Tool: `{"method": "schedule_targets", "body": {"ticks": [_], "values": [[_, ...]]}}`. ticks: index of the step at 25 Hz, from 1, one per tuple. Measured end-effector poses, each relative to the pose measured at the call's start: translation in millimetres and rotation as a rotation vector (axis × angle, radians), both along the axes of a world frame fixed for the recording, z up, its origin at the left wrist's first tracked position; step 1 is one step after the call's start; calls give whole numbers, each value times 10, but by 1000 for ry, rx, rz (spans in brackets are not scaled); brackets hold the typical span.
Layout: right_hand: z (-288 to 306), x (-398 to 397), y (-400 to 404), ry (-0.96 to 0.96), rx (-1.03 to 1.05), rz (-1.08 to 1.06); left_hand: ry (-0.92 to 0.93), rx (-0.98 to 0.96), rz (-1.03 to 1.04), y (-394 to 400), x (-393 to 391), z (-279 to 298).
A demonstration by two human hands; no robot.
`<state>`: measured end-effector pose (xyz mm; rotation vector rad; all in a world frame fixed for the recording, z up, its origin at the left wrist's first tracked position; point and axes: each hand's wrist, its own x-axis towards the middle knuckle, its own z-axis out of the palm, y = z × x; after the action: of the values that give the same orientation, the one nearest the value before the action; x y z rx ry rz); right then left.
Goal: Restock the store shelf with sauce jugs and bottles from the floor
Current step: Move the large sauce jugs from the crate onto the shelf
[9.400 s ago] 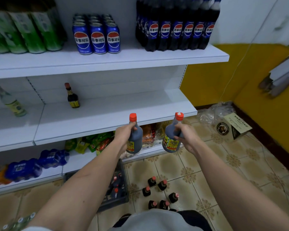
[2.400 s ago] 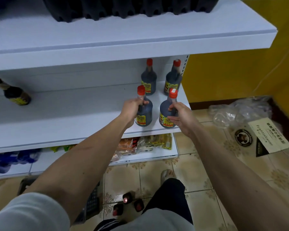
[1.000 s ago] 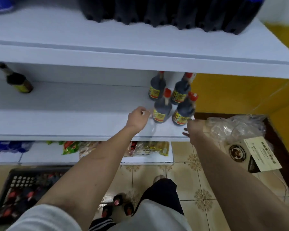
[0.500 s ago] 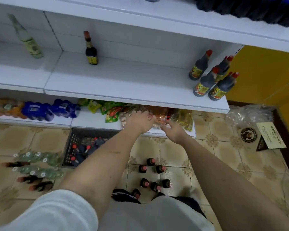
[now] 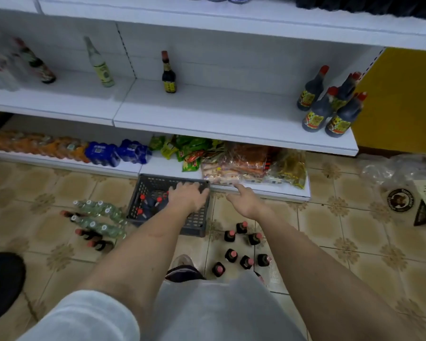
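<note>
Now lower, left hand [image 5: 188,196] spread over the crate [image 5: 197,223], right hand [image 5: 245,201] open, both empty, four sauce bottles [image 5: 330,107] shelved.

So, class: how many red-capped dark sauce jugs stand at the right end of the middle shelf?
4. Back left, back right, front left, front right, clustered at the shelf end; none seem hidden behind them.
</note>
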<state>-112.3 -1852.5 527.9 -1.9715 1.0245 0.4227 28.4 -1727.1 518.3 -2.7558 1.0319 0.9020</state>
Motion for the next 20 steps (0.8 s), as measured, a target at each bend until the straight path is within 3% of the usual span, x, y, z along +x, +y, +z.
{"method": "schedule_targets", "body": {"ticks": [4,8,16,20], "values": [[-30,-134,315,-22,0,103,43,75,3,401,-422,-88],[-80,-25,536,-30,10,141,67,69,66,649,-372,-157],[-750,931,1086,124,74,132,231,35,85,1085,692,-799],[-1122,1826,1483,184,252,-30,403,-40,203,1374,1560,-1289]]}}
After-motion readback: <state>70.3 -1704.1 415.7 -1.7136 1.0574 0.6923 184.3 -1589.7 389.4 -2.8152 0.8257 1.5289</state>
